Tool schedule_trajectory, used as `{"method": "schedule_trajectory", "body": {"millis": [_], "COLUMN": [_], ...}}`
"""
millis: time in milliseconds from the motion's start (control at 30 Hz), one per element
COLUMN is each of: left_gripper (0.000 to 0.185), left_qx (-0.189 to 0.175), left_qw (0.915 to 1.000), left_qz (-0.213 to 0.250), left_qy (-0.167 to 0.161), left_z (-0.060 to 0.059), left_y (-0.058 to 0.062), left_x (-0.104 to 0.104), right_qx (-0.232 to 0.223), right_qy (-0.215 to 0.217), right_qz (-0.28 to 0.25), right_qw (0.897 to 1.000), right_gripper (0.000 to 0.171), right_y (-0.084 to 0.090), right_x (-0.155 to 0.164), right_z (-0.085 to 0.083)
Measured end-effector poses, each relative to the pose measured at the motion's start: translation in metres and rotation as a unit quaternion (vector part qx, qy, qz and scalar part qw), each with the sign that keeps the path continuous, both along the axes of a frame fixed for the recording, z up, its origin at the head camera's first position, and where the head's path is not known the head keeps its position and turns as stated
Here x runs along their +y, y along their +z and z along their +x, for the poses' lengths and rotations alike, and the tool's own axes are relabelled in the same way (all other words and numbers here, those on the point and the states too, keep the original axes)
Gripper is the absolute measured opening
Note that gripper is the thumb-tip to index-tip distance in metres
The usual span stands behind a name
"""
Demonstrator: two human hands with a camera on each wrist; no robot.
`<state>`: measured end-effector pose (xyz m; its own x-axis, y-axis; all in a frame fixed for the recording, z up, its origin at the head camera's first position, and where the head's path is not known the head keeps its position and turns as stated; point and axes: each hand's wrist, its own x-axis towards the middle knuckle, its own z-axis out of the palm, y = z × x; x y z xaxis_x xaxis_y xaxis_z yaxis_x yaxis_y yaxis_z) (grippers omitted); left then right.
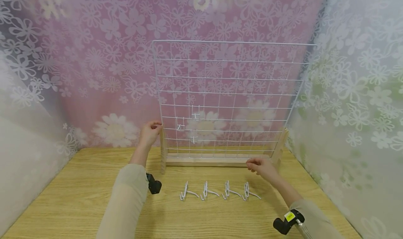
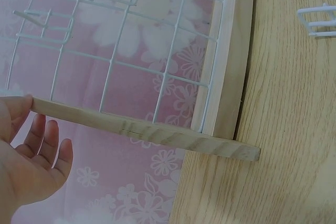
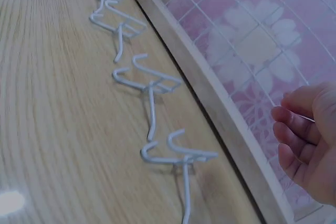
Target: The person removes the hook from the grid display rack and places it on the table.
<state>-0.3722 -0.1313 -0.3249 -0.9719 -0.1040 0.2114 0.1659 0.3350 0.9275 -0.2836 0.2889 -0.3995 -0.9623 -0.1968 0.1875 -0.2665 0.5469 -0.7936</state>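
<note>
A white wire grid panel (image 1: 234, 92) stands upright in a wooden stand (image 1: 204, 164). At the stand's left post (image 2: 152, 131), my left hand (image 1: 149, 134) pinches the upper end between thumb and finger, its other fingers loosely bent. My right hand (image 1: 262, 168) hovers near the base's right end, fingers loosely curled with nothing in them. Three white wire hooks, one of them the upper hook (image 1: 196, 116), hang on the grid's lower left. In front of the stand, several more white hooks (image 3: 152, 87) lie in a row on the table.
The wood-grain table (image 1: 78, 197) reaches back to a pink flowered backdrop (image 1: 104, 74). A pale flowered sheet (image 1: 355, 127) closes off the right side, close to the stand's right post (image 1: 280, 146). Each wrist wears a black camera, such as the left wrist camera (image 1: 153, 184).
</note>
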Motion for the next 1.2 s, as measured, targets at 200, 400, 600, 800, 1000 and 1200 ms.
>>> {"method": "schedule_trajectory", "body": {"millis": [200, 400, 600, 800, 1000, 1200], "left_gripper": [0.028, 0.028, 0.028, 0.028, 0.028, 0.025], "left_qx": [-0.003, 0.006, 0.002, -0.005, -0.009, 0.002], "left_qw": [1.0000, 0.9999, 1.0000, 1.0000, 0.9999, 1.0000], "left_qz": [0.001, 0.009, 0.005, 0.003, 0.007, 0.006], "left_qy": [-0.002, -0.004, -0.003, -0.005, -0.003, 0.004], "left_z": [-0.002, -0.004, -0.002, -0.001, -0.002, -0.003], "left_y": [-0.002, -0.003, -0.002, -0.002, -0.004, -0.004], "left_x": [-0.001, -0.002, -0.002, -0.001, -0.001, -0.001], "right_qx": [-0.019, -0.012, 0.001, 0.019, 0.030, 0.033], "right_qy": [-0.044, -0.050, -0.045, -0.036, -0.018, -0.010], "right_qz": [0.014, 0.022, 0.012, 0.012, 0.004, 0.012], "right_qw": [0.999, 0.998, 0.999, 0.999, 0.999, 0.999], "right_gripper": [0.035, 0.033, 0.031, 0.029, 0.027, 0.025], "right_y": [0.017, 0.032, 0.045, 0.060, 0.072, 0.084], "right_x": [-0.017, -0.031, -0.045, -0.060, -0.076, -0.090], "right_z": [-0.007, -0.012, -0.019, -0.023, -0.025, -0.028]}}
